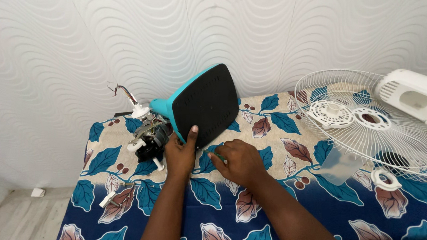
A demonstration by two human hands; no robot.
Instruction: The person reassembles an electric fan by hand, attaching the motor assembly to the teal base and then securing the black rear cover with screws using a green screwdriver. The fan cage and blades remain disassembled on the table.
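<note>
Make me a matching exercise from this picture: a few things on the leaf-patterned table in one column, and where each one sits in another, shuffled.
Things:
1. teal fan base with black underside
2. white wire fan guard
3. bare fan motor with wires
4. small white ring

Places:
A. flat at the table's right end
B. propped on edge under the left hand
C. left of the base
D. by the guard's near rim

Pairs: 1-B, 2-A, 3-C, 4-D

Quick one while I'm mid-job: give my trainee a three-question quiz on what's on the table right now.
1. True or false: the left hand steadies the teal fan base, tipped on its edge.
2. Which side of the base is the bare fan motor on: A) the person's left, B) the person's right?
3. What lies on the far right of the table?

Key: 1 true; 2 A; 3 the white wire fan guard.
</note>
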